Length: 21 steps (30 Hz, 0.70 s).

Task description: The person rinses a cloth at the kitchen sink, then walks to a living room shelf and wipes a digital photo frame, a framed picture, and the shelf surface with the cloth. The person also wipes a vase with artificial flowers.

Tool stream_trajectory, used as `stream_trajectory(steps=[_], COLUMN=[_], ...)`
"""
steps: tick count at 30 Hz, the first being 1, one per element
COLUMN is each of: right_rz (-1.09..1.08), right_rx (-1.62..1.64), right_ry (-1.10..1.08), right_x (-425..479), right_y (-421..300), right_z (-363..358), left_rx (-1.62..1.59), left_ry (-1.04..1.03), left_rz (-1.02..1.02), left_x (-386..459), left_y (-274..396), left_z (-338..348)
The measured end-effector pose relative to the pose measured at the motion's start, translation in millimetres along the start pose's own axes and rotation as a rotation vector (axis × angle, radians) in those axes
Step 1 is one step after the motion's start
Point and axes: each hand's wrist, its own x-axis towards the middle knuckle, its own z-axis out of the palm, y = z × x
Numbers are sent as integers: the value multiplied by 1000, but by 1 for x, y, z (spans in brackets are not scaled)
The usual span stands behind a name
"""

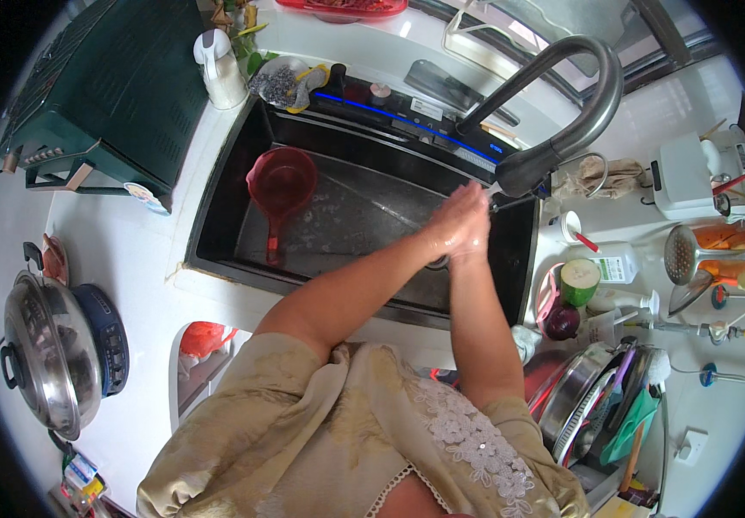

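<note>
Under the spray head of the dark grey pull-down faucet [528,169], my left hand [445,228] and my right hand [477,234] are pressed together. Both look wet, and nothing shows between them. Their fingers overlap and are slightly blurred, so the exact finger positions are hidden. The hands are over the right part of a black sink [353,223]. In the sink's left part lies a red plastic water ladle [281,181], its handle pointing towards me. The drain [438,262] is partly visible below my wrists.
A grey cloth [285,83] and a white-lidded jar [220,71] stand behind the sink's left corner. A cleaver [443,84] lies behind the faucet base. Right of the sink are a cut green vegetable [580,282] and a purple onion [563,322]. A lidded electric pot [55,353] sits left.
</note>
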Motion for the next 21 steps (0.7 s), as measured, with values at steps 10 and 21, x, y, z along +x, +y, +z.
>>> stream_trajectory(steps=[10, 21], right_rz=[137, 112], right_rx=[-249, -350], right_ry=[-57, 154], right_x=[2, 0], right_y=[-1, 0], right_z=[-10, 9], left_rx=[-475, -496], left_ry=[74, -11], left_rz=[-268, -346], left_x=[2, -8], left_y=[-8, -15], left_z=[-47, -37])
